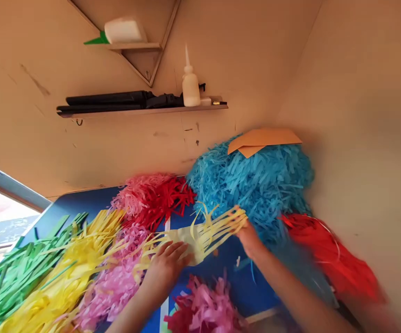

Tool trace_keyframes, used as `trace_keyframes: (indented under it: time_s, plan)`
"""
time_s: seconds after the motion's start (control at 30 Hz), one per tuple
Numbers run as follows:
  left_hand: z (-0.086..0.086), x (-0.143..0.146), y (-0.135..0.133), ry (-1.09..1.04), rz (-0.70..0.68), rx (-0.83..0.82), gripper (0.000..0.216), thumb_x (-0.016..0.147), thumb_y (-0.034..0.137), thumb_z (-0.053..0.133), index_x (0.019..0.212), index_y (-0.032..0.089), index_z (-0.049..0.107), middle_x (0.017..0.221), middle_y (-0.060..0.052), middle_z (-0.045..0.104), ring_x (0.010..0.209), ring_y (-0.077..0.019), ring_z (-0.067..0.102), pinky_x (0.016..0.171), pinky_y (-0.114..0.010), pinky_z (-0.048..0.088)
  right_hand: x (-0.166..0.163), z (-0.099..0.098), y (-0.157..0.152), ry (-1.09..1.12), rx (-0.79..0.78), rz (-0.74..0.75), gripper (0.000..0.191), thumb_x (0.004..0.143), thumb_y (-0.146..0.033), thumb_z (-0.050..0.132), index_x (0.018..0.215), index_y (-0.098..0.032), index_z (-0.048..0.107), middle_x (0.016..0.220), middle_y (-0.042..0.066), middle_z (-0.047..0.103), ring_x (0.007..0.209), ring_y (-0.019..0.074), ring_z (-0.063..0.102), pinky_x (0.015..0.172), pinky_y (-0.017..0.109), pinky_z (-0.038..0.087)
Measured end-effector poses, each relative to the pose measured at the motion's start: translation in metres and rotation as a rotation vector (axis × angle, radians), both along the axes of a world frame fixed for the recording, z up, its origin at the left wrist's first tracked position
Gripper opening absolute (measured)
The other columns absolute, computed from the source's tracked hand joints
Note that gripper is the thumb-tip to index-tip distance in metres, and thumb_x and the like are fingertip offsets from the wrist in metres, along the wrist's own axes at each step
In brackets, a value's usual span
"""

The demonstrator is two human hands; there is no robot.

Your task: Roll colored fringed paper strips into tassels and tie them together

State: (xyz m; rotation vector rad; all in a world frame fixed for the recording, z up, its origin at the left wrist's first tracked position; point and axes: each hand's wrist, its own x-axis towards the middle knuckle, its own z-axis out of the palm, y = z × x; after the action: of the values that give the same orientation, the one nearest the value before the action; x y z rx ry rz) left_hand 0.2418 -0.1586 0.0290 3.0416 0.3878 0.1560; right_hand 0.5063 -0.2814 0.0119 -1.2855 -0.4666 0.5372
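Observation:
A pale yellow fringed paper point(186, 235), with an uncut middle and loose strips at both ends, is held up over the blue table. My left hand point(170, 261) grips its uncut middle, with the fingers over the front of the sheet. At the right end, my right hand point(246, 233) closes around the ends of the yellow strips and holds them stretched out. A few strips curl loose above the sheet. Beyond my right hand rises a large heap of blue paper shreds point(256, 185). Pink and magenta shreds point(207, 307) lie below the hands.
On the left lie green strips point(30, 273), yellow strips point(58, 273) and pink shreds point(117, 282). Red shreds point(162, 201) sit at the back, red strips point(335, 259) at right. Orange paper point(266, 141) tops the blue heap. A wall shelf point(144, 112) carries a glue bottle point(190, 88).

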Motion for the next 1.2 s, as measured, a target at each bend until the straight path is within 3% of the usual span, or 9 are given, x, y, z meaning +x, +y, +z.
trace_keyframes:
  time_s: [0.13, 0.27, 0.4, 0.53, 0.67, 0.77, 0.83, 0.9, 1.2]
  plan:
    - [-0.033, 0.018, -0.015, 0.109, 0.057, -0.174, 0.032, 0.089, 0.016, 0.058, 0.113, 0.032, 0.071, 0.129, -0.007, 0.066, 0.125, -0.0303, 0.056, 0.107, -0.053, 0.04, -0.006, 0.008, -0.049, -0.242, -0.065, -0.337, 0.037, 0.084, -0.037, 0.063, 0.12, -0.026, 0.057, 0.117, 0.007, 0.065, 0.101, 0.021, 0.064, 0.08, 0.033, 0.055]
    - [-0.038, 0.035, -0.034, 0.099, 0.115, -0.269, 0.035, 0.087, 0.018, 0.061, 0.119, 0.03, 0.069, 0.125, -0.009, 0.068, 0.123, -0.0283, 0.058, 0.108, -0.048, 0.04, -0.091, 0.014, -0.049, -0.741, -0.21, 0.471, 0.041, 0.097, -0.038, 0.05, 0.135, -0.024, 0.052, 0.133, 0.011, 0.059, 0.122, 0.0269, 0.055, 0.104, 0.045, 0.045]
    - [-0.039, 0.04, -0.045, 0.112, 0.154, -0.282, 0.036, 0.088, 0.022, 0.061, 0.122, 0.027, 0.067, 0.126, -0.013, 0.067, 0.122, -0.03, 0.058, 0.107, -0.048, 0.042, -0.118, -0.01, -0.039, -1.034, -0.451, 0.67, 0.061, 0.094, -0.047, 0.054, 0.147, -0.02, 0.039, 0.145, 0.014, 0.048, 0.134, 0.0348, 0.043, 0.116, 0.062, 0.018]
    - [-0.041, 0.035, -0.049, 0.127, 0.178, -0.288, 0.037, 0.089, 0.019, 0.057, 0.121, 0.033, 0.068, 0.142, -0.014, 0.054, 0.136, -0.0342, 0.044, 0.113, -0.06, 0.029, -0.054, -0.035, -0.061, -1.133, -0.783, 0.294, 0.044, 0.093, -0.049, 0.053, 0.126, -0.021, 0.063, 0.131, 0.019, 0.06, 0.127, 0.0464, 0.047, 0.106, 0.077, 0.012]
    - [-0.041, 0.035, -0.051, 0.11, 0.224, -0.305, 0.039, 0.087, 0.015, 0.056, 0.12, 0.031, 0.068, 0.141, -0.014, 0.056, 0.137, -0.0357, 0.043, 0.114, -0.065, 0.022, -0.016, -0.024, -0.078, -1.114, -0.817, -0.245, 0.039, 0.094, -0.039, 0.051, 0.125, -0.018, 0.062, 0.117, 0.024, 0.065, 0.112, 0.0437, 0.057, 0.098, 0.071, 0.03]
    - [-0.035, 0.04, -0.052, 0.079, 0.22, -0.298, 0.039, 0.088, 0.014, 0.055, 0.119, 0.032, 0.068, 0.137, -0.011, 0.059, 0.134, -0.0346, 0.046, 0.113, -0.065, 0.021, -0.039, -0.008, -0.063, -1.186, -0.569, 0.177, 0.042, 0.088, -0.019, 0.048, 0.129, -0.023, 0.057, 0.121, 0.015, 0.065, 0.112, 0.0312, 0.06, 0.101, 0.053, 0.039]
    - [-0.031, 0.043, -0.052, 0.052, 0.21, -0.312, 0.042, 0.088, 0.012, 0.052, 0.121, 0.034, 0.066, 0.135, -0.007, 0.062, 0.132, -0.0325, 0.049, 0.114, -0.065, 0.021, -0.057, -0.004, -0.044, -1.196, -0.41, 0.605, 0.058, 0.077, -0.011, 0.053, 0.133, -0.024, 0.052, 0.129, 0.01, 0.062, 0.119, 0.0255, 0.057, 0.107, 0.046, 0.036]
    - [-0.027, 0.044, -0.051, 0.016, 0.203, -0.338, 0.045, 0.089, 0.009, 0.05, 0.121, 0.036, 0.065, 0.131, -0.004, 0.066, 0.129, -0.0291, 0.053, 0.116, -0.063, 0.017, -0.064, -0.009, -0.026, -1.18, -0.391, 0.814, 0.065, 0.07, -0.013, 0.062, 0.133, -0.02, 0.051, 0.132, 0.011, 0.06, 0.123, 0.0259, 0.054, 0.11, 0.045, 0.032]
    - [-0.026, 0.004, -0.015, -0.052, 0.373, -0.226, 0.041, 0.086, 0.005, 0.045, 0.105, 0.029, 0.073, 0.102, -0.004, 0.077, 0.104, -0.026, 0.066, 0.112, -0.058, 0.024, -0.025, -0.043, -0.014, -1.16, -0.566, 0.702, 0.018, 0.09, -0.014, 0.058, 0.101, -0.022, 0.069, 0.101, 0.004, 0.075, 0.092, 0.0207, 0.069, 0.089, 0.036, 0.041]
